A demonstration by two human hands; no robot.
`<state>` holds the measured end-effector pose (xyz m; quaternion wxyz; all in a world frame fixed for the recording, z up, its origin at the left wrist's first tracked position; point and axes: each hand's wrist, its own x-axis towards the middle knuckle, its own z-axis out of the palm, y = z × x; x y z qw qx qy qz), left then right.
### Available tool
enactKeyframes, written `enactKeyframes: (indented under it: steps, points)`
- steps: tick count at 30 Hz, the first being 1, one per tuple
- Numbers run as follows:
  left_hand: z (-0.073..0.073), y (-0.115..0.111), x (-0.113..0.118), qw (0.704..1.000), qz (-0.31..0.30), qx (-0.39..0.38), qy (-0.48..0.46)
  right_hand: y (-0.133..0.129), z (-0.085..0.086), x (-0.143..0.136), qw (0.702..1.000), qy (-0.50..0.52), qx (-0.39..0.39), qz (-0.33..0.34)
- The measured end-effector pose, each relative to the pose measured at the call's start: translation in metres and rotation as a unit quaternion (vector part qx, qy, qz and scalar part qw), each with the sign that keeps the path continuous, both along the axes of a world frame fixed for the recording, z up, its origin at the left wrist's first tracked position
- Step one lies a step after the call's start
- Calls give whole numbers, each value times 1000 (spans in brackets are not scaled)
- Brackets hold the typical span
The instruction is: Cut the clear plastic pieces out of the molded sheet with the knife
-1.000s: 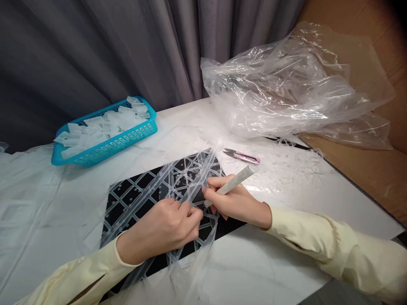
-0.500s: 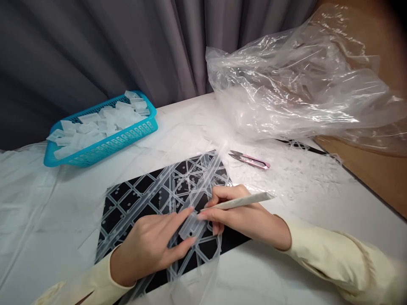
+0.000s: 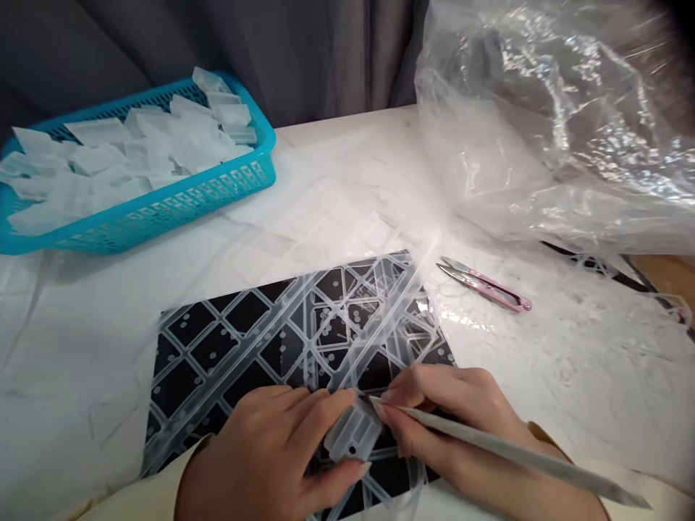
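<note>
On a black mat lies a translucent plastic piece with a small dark hole near its lower end. My left hand holds it between forefinger and thumb. In my right hand is a slim knife with a long pale handle, pinched near its dark pointed tip. That tip is at the upper edge of the piece, close to my left forefinger; whether it touches is hard to see. Translucent lattice strips cover much of the mat around my hands.
A blue basket full of translucent plastic pieces stands at the left back. Pink-handled thread snips lie right of the mat, beside scattered clear scraps. A large crumpled clear bag fills the right back, with a grey curtain behind.
The view has moved closer and lower, so everything looks larger. The knife's handle has swung down to point towards the lower right. Both hands stay at the plastic piece.
</note>
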<state>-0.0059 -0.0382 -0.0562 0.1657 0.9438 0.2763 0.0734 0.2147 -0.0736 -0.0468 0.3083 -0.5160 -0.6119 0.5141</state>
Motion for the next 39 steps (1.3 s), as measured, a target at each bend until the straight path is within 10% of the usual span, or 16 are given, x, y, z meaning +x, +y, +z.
enactKeyframes:
  steps: [27,39]
  points:
    - [2,-4,2,999,-23,47,12,-6,11,-7,966,-155,193,75]
    - [1,-4,3,998,-28,51,16,-7,13,-6,966,-184,130,127]
